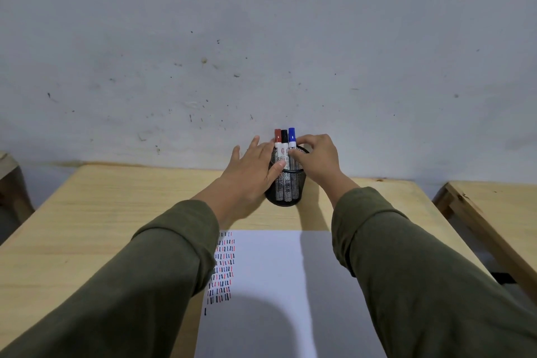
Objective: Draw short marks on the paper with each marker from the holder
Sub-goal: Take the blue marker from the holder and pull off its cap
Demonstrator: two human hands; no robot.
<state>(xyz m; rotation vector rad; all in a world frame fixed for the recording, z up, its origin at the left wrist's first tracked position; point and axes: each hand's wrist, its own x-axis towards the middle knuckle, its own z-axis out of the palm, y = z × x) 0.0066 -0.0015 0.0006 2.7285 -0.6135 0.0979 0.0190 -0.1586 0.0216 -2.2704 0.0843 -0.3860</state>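
Markers feel light, stiff and slick; my right hand [315, 158] pinches the blue marker [291, 139] below its cap, left hand [252, 167] open, steadying the holder [286, 189].

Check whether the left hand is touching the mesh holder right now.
Touching. The head view shows the left hand laid against the side of the black mesh holder, its thumb pressed on the rim, with no gap visible between them.
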